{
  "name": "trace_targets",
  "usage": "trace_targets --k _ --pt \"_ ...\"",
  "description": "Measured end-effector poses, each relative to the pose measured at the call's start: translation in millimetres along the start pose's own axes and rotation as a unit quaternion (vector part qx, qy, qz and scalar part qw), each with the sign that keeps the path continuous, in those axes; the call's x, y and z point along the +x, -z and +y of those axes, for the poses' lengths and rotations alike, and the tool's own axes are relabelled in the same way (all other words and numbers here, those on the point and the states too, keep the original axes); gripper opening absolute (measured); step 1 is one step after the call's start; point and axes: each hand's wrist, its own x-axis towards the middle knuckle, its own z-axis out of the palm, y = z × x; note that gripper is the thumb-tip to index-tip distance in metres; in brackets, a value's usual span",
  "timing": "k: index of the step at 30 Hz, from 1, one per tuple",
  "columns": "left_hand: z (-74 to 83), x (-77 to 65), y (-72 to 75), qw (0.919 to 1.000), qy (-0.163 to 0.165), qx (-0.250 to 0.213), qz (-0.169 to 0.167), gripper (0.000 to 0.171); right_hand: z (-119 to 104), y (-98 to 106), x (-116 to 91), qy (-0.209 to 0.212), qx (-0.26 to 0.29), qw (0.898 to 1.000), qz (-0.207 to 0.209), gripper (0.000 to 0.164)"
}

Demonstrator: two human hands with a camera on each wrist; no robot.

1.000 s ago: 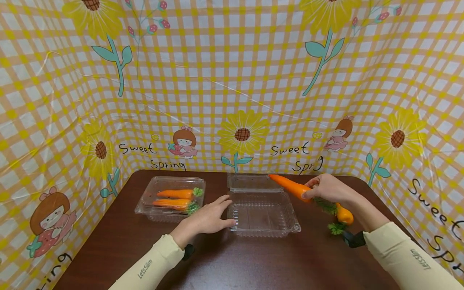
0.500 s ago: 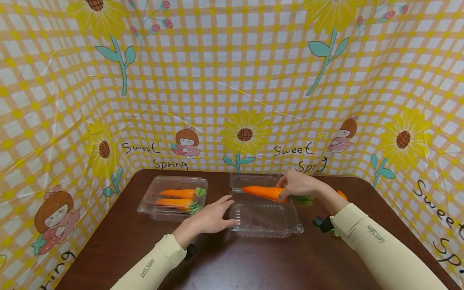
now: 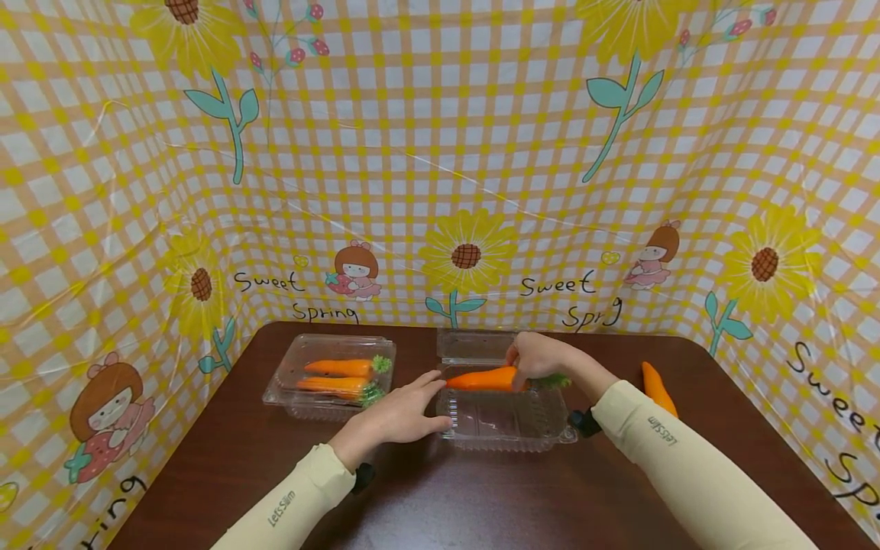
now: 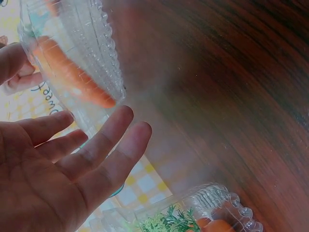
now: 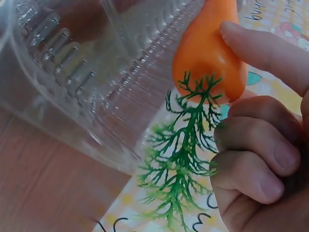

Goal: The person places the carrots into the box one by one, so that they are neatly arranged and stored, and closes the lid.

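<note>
In the head view, my right hand (image 3: 543, 360) holds an orange carrot (image 3: 481, 379) level over the back part of an open clear plastic clamshell box (image 3: 491, 439). Thumb and fingers pinch its thick end, as the right wrist view shows, and its green top (image 5: 181, 164) hangs free past them. Whether the carrot touches the box floor, I cannot tell. At the box's left side my left hand (image 3: 392, 416) lies with fingers spread and straight, fingertips at the rim. Nothing is in its palm (image 4: 38, 179) in the left wrist view.
To the left stands a closed clear box (image 3: 282, 393) with several carrots (image 3: 337, 367) inside. Another carrot (image 3: 658, 391) lies on the dark wooden table (image 3: 474, 504) at right, partly behind the right sleeve. A checked cloth (image 3: 385, 153) walls the back and sides.
My right hand has carried the carrot leftward and down, from the right of the open box to over it, and the carrot has turned level. My left hand stays by the rim.
</note>
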Motion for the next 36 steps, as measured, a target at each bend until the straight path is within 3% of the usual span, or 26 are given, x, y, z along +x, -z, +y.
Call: trace_targets --k 7,23,30,36 --pt "2.3 0.8 0.6 1.0 -0.003 0.001 0.001 0.075 7 -11 5 0.003 -0.039 0.999 0.0 0.044" --pt "2.2 0.5 -0.4 1.0 0.006 -0.001 0.004 0.077 12 -28 8 -0.021 -0.054 0.998 -0.001 0.045" --pt "1.8 0.7 -2.9 1.0 0.002 0.004 0.003 0.075 8 -25 -3 -0.02 -0.051 0.998 0.015 0.046" --pt "2.3 -0.3 -1.8 1.0 0.0 0.007 0.005 0.076 10 -18 -21 -0.004 -0.015 0.999 0.046 0.045"
